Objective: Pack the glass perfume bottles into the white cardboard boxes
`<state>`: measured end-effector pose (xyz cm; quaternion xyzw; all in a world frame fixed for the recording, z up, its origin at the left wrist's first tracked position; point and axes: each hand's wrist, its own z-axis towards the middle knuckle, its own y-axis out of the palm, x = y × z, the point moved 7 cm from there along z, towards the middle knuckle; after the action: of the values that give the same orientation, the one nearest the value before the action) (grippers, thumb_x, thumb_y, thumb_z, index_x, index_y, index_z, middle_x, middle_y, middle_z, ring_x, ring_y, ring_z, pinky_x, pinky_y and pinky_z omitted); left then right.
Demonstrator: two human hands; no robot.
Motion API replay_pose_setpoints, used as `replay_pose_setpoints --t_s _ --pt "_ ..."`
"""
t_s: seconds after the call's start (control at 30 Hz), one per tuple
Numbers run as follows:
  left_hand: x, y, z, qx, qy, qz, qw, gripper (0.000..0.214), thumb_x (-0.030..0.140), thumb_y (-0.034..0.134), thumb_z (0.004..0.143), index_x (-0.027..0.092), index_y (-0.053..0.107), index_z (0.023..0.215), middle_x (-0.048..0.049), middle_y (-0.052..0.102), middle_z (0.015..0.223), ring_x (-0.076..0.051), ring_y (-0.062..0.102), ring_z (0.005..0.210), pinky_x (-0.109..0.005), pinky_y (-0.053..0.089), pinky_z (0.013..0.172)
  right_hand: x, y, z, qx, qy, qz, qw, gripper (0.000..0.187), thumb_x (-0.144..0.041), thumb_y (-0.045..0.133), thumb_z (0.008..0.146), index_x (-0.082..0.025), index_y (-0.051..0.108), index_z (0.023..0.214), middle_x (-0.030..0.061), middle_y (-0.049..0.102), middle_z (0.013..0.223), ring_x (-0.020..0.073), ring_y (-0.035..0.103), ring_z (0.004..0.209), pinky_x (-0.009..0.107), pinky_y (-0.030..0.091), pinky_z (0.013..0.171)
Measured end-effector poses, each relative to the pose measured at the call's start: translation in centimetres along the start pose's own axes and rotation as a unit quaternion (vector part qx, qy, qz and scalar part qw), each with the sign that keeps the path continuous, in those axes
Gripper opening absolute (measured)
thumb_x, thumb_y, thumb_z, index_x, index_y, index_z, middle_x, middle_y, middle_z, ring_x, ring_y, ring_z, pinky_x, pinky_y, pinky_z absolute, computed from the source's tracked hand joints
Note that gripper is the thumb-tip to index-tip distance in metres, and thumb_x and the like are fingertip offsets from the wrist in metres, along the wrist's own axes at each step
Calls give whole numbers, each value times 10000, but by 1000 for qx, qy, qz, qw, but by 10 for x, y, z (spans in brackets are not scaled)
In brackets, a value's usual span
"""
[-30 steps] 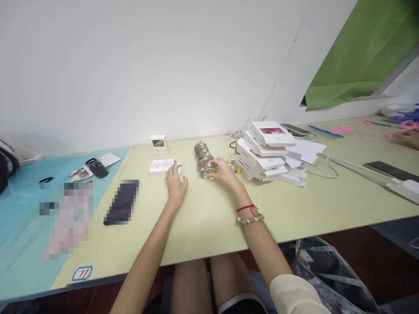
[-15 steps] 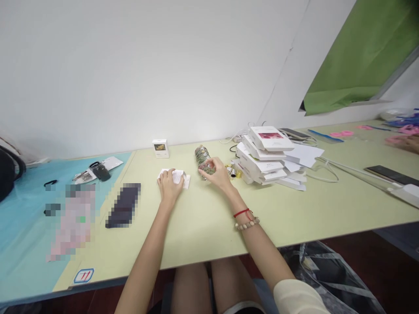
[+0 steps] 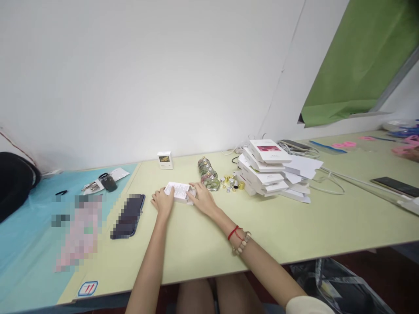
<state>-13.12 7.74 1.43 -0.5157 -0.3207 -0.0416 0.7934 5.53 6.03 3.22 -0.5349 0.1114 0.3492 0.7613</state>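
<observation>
Risk: toppling carton stack by sweeping right; crushing white box, left of stack on tabletop, by squeezing | Grip: clasping white box with left hand, touching it with right hand, unclear if pinching | Around: dark slab, far left of stack; coiled bundle, nearer; loose metal caps, just beside stack, likely blocking rightward slide

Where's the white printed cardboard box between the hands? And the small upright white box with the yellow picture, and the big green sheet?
White printed cardboard box (image 3: 180, 190): head view, printed top.
Small upright white box (image 3: 165, 160): head view, front face.
Big green sheet (image 3: 355, 65): head view, middle.
</observation>
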Motion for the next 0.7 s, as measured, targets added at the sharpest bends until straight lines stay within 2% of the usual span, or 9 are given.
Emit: replay_pose_setpoints --t_s 0.07,0.13,0.23,0.3,0.37,0.5,0.7 --pt "1 -2 -2 10 -1 -4 1000 466 466 441 773 172 555 1115 -152 562 1086 -319 458 1086 -472 333 913 13 -1 0 -14 83 -30 996 275 -316 476 823 -197 611 1031 56 620 1001 173 541 986 269 388 824" --pt "8 -6 -4 35 42 -16 998 438 367 444 782 202 498 1184 -126 522 1181 -282 436 1138 -446 325 940 21 1 -2 -40 131 -48 989 236 -298 530 771 -200 651 949 37 657 856 171 590 857 252 400 715" --pt "30 -6 -14 56 185 -32 981 440 250 432 785 234 453 1224 -68 414 1339 -230 318 1274 -406 293 993 24 2 -4 -47 150 -54 986 279 -315 582 714 -204 662 957 30 668 756 181 610 782 245 381 632" --pt "44 1 -24 33 268 -26 962 411 259 408 813 228 463 1220 -53 385 1373 -225 244 1322 -411 273 1014 25 3 -5 -46 165 -58 984 303 -356 582 710 -208 666 962 42 676 782 191 613 806 248 374 631" --pt "52 11 -33 2 317 -12 948 378 304 375 846 237 486 1201 -46 423 1351 -226 254 1321 -433 256 1026 25 4 -6 -46 185 -55 980 319 -414 559 728 -206 676 939 57 680 834 194 613 834 250 372 646" --pt "57 22 -41 -18 340 7 940 357 367 359 862 270 512 1170 -29 491 1294 -229 321 1288 -464 240 1031 25 9 -8 -74 204 -35 976 290 -447 557 726 -210 696 818 54 681 858 181 613 838 236 360 645" --pt "52 17 -34 9 337 8 941 342 369 438 821 289 536 1139 -25 541 1224 -247 328 1281 -465 247 1024 20 13 -10 -93 193 -19 977 209 -376 547 742 -239 701 780 12 689 814 158 616 803 216 334 598"
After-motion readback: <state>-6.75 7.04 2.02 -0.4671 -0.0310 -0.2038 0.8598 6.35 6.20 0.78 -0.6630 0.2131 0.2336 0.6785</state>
